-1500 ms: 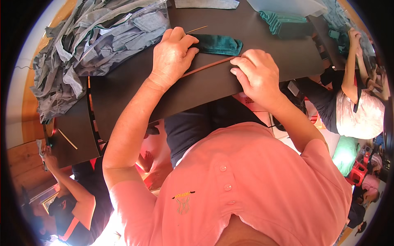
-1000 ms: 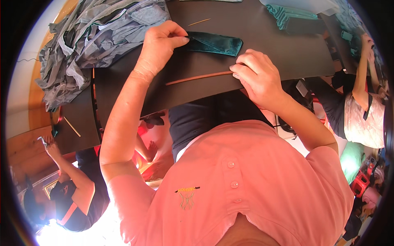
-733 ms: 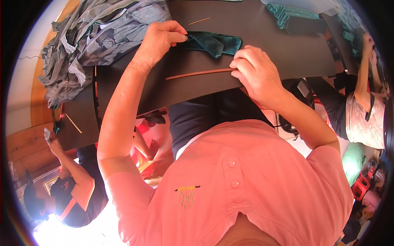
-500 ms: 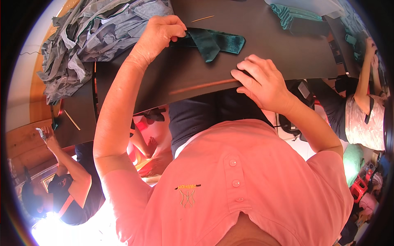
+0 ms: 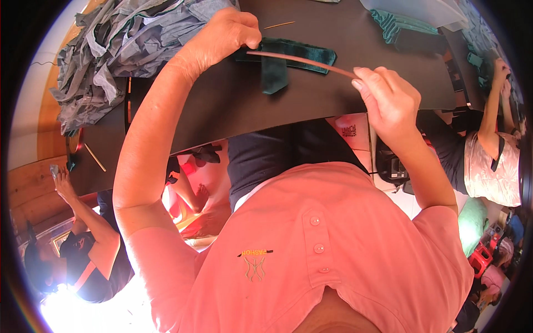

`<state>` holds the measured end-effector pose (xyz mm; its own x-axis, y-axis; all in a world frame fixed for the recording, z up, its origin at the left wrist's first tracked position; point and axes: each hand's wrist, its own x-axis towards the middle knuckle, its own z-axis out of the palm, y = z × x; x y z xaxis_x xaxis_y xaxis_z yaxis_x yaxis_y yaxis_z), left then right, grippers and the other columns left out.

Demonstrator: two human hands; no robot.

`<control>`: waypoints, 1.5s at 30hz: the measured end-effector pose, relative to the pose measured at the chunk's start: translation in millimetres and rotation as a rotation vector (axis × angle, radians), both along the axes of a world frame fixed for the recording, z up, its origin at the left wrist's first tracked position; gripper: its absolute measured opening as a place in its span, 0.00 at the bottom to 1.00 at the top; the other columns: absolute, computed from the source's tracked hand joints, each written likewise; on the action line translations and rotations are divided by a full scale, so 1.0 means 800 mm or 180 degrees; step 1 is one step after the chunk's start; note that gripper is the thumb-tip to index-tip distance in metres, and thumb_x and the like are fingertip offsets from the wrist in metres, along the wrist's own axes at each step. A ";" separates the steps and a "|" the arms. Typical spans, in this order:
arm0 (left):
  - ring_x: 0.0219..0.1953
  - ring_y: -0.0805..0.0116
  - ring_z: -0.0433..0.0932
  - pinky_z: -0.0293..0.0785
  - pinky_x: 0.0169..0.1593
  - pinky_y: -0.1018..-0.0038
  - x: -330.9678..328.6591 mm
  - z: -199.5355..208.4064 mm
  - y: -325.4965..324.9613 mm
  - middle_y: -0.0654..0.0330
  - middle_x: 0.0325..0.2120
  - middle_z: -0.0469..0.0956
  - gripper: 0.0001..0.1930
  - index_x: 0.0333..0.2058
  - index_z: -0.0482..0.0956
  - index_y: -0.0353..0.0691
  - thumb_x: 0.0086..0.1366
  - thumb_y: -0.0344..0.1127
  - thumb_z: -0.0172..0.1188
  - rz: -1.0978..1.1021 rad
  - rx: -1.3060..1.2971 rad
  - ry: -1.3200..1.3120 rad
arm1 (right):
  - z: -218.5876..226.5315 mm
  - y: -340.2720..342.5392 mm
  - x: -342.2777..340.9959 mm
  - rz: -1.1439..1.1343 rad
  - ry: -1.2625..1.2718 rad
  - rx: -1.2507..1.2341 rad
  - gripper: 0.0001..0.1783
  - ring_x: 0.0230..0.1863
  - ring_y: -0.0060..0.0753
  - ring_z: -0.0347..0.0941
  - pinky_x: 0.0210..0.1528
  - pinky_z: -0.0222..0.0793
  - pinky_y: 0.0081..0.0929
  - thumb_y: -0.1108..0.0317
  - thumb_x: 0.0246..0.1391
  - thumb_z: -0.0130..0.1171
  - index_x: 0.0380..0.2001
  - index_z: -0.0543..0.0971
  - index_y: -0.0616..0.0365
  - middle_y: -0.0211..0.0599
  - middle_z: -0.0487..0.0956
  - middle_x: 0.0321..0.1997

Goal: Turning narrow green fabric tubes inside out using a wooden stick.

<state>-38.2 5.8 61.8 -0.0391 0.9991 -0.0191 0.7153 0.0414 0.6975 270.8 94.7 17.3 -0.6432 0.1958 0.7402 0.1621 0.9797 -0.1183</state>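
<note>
My left hand (image 5: 230,36) is closed, its fingertips pinching the left end of a dark green velvet piece (image 5: 311,56). This piece lies as a strip on the dark table, with a short flap (image 5: 274,77) hanging toward me. Between thumb and fingers, my right hand (image 5: 391,97) grips one end of a thin reddish-brown stick (image 5: 302,60). The stick slants over the velvet, and its far tip sits just below my left fingers. I cannot tell whether that tip touches the cloth.
A heap of grey fabric pieces (image 5: 127,50) covers the table's left side. Folded teal cloth (image 5: 397,25) lies at the back right beside a clear plastic bin (image 5: 427,11). Thin sticks (image 5: 280,25) rest on the tables. Co-workers sit at left (image 5: 94,250) and right (image 5: 491,161).
My right hand has moved right, bringing the stick from the table's front edge up over the velvet. My left hand has shifted slightly away and right; the flap now hangs straighter.
</note>
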 end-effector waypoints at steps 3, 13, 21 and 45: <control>0.24 0.75 0.64 0.61 0.29 0.75 -0.002 -0.002 0.006 0.64 0.19 0.66 0.07 0.21 0.71 0.35 0.48 0.33 0.56 -0.0435 0.0195 0.0358 | 0.004 0.001 0.006 -0.0170 -0.0103 -0.0095 0.09 0.24 0.34 0.74 0.24 0.69 0.30 0.74 0.45 0.67 0.33 0.81 0.58 0.31 0.77 0.24; 0.21 0.72 0.58 0.54 0.25 0.71 0.019 0.035 0.003 0.62 0.16 0.59 0.09 0.15 0.63 0.30 0.42 0.29 0.54 -0.0781 -0.0340 0.0414 | 0.024 0.000 0.027 0.0053 -0.0079 -0.0389 0.11 0.24 0.35 0.74 0.24 0.68 0.29 0.79 0.43 0.68 0.33 0.81 0.60 0.35 0.77 0.24; 0.21 0.71 0.64 0.62 0.26 0.75 0.017 0.022 -0.012 0.59 0.17 0.65 0.09 0.16 0.66 0.28 0.43 0.28 0.56 -0.1097 -0.0147 -0.0355 | 0.027 0.003 0.038 0.0158 -0.0068 -0.0515 0.11 0.23 0.36 0.73 0.24 0.68 0.30 0.79 0.45 0.68 0.34 0.81 0.61 0.36 0.76 0.24; 0.49 0.58 0.77 0.68 0.44 0.75 0.029 0.099 -0.099 0.47 0.48 0.79 0.31 0.56 0.72 0.29 0.57 0.43 0.53 0.0275 0.0528 -0.1428 | -0.023 -0.026 0.003 0.1333 0.0118 -0.2529 0.07 0.26 0.24 0.73 0.29 0.67 0.19 0.78 0.54 0.63 0.37 0.80 0.66 0.36 0.80 0.29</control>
